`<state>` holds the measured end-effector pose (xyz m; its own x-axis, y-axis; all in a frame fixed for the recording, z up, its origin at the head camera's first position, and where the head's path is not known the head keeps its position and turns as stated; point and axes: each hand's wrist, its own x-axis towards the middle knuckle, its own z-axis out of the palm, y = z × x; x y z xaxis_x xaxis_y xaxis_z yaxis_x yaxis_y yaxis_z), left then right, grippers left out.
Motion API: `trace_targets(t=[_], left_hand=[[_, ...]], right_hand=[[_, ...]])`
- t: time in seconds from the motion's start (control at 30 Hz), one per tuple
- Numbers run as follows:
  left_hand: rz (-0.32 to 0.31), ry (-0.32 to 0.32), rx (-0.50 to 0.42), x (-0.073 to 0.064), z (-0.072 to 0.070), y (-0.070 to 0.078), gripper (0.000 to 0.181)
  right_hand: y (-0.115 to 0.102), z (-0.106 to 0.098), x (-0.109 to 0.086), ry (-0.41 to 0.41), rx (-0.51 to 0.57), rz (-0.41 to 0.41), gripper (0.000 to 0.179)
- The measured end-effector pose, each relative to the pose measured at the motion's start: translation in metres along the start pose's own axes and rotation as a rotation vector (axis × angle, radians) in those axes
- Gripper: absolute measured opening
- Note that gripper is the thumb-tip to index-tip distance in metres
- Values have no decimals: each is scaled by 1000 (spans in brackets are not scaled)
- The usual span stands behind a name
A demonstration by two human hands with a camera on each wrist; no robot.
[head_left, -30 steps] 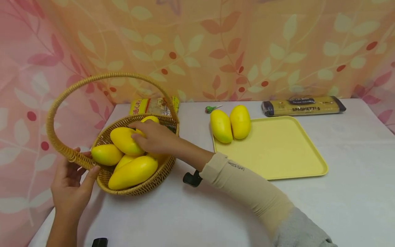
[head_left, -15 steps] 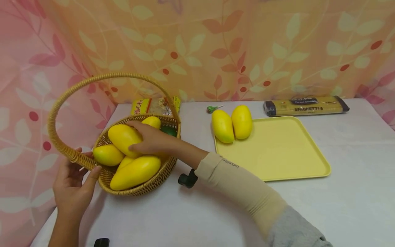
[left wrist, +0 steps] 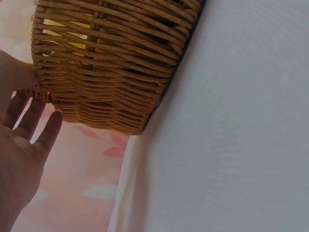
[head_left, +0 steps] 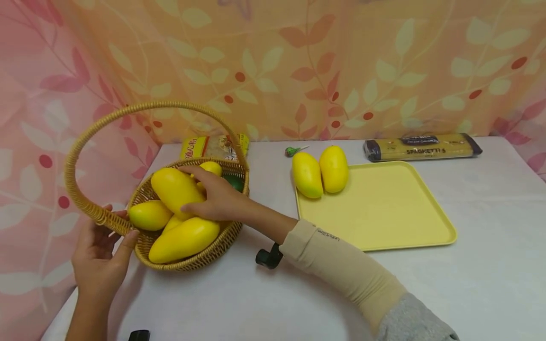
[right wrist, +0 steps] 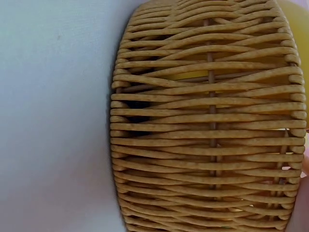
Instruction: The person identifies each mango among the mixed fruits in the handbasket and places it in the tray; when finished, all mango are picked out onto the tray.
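A wicker basket with a tall arched handle holds several yellow mangoes and a dark green item, mostly hidden. My left hand holds the basket's left rim at the handle's base, with thumb and fingers on either side; in the left wrist view, the fingers are beside the wicker wall. Inside the basket, my right hand grips a mango on top of the pile. Other mangoes, such as the long front one, lie below it. The right wrist view shows mainly the wicker side.
Two mangoes lie side by side at the left back corner of a yellow tray. Behind are a green-wrapped lollipop, a spaghetti pack and a yellow food bag. Patterned curtains border the white table.
My right hand has taken hold of the top mango, which is turned and raised slightly. The green item at the basket's right shows more. My left hand stays on the rim.
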<state>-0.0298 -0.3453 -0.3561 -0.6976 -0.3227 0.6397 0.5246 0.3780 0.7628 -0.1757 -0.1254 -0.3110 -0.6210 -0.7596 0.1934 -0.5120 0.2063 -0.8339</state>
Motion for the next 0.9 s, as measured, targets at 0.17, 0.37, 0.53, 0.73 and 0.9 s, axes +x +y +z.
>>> trace_targets(t=[0.17, 0.37, 0.53, 0.73, 0.9], left_hand=[[-8, -1, -16, 0, 1, -1, 70], [15, -8, -42, 0, -1, -5, 70], [20, -10, 7, 1, -2, -3, 69], [-23, -11, 137, 0, 0, 4, 71], [-33, -4, 83, 0, 0, 3, 71]], right_hand=[[0, -7, -4, 74, 85, -28, 78], [-4, -23, -14, 127, 155, -67, 79], [-5, -30, -26, 157, 153, -81, 77], [-6, -38, -45, 180, 175, -103, 77], [-8, -45, -60, 193, 192, -90, 76]])
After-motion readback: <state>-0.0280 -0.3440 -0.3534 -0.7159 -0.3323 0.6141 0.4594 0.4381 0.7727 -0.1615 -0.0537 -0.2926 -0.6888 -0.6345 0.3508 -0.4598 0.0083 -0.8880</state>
